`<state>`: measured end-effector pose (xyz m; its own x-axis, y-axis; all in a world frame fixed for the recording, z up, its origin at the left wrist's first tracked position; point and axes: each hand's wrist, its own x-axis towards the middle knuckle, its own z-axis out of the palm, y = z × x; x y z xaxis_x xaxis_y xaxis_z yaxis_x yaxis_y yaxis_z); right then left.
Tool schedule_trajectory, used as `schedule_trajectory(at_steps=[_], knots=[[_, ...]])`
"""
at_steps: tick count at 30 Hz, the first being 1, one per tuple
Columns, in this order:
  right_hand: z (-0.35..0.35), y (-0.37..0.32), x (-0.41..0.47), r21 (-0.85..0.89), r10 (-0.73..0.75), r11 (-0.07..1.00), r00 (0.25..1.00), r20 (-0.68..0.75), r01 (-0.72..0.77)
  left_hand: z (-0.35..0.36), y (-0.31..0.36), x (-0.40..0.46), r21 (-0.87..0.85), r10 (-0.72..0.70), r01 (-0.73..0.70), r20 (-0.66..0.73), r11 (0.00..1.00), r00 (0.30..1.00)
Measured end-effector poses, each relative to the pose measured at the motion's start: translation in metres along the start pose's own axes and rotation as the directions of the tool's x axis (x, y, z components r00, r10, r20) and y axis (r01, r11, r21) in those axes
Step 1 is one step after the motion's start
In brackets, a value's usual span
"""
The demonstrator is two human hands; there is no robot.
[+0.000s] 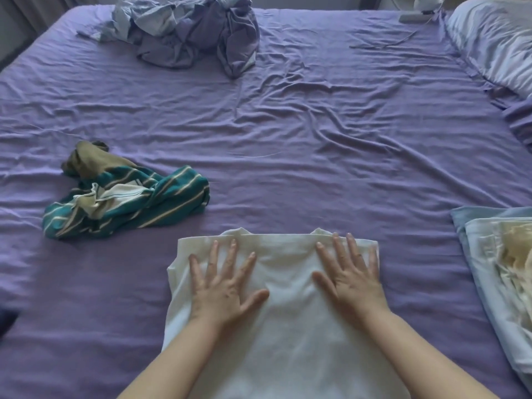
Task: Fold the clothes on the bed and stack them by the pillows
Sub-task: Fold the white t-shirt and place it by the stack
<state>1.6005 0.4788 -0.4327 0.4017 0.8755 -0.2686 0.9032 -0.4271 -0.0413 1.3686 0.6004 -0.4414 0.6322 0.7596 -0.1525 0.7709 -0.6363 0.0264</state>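
A white garment point(283, 335) lies flat and partly folded on the purple bed sheet point(316, 145) right in front of me. My left hand point(223, 286) presses flat on its left half, fingers spread. My right hand point(349, 275) lies flat on its right half, fingers spread too. A crumpled teal striped garment point(129, 200) with an olive piece point(86, 161) lies to the left. A heap of lilac and pale blue clothes point(190, 30) sits at the far side. A white pillow point(495, 38) rests at the far right.
A stack of folded pale blue and cream fabric point(498, 269) lies at the right edge of the bed. A small grey object point(411, 18) sits at the far edge near the pillow. A dark item point(5, 321) shows at the left edge.
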Motion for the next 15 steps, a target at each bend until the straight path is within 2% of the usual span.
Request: schedule_trajectory(at_steps=[3,8,12,15], knots=[[0.005,0.005,0.008,-0.012,0.028,1.000,0.998,0.050,-0.028,0.003,-0.004,0.004,0.008,0.003,-0.004,0.063,1.000,0.998],[-0.005,0.012,0.006,-0.007,-0.042,0.999,0.995,0.088,0.043,0.001,0.025,-0.003,-0.004,-0.067,0.068,0.111,0.998,0.992],[-0.020,0.034,-0.007,0.053,0.016,0.998,0.992,0.125,-0.023,-0.012,0.099,-0.042,-0.100,0.136,-0.121,0.157,0.988,0.978],[-0.029,0.048,-0.013,0.163,0.033,0.985,0.991,0.126,-0.053,-0.017,0.152,-0.068,-0.195,0.210,-0.180,0.145,0.964,0.967]])
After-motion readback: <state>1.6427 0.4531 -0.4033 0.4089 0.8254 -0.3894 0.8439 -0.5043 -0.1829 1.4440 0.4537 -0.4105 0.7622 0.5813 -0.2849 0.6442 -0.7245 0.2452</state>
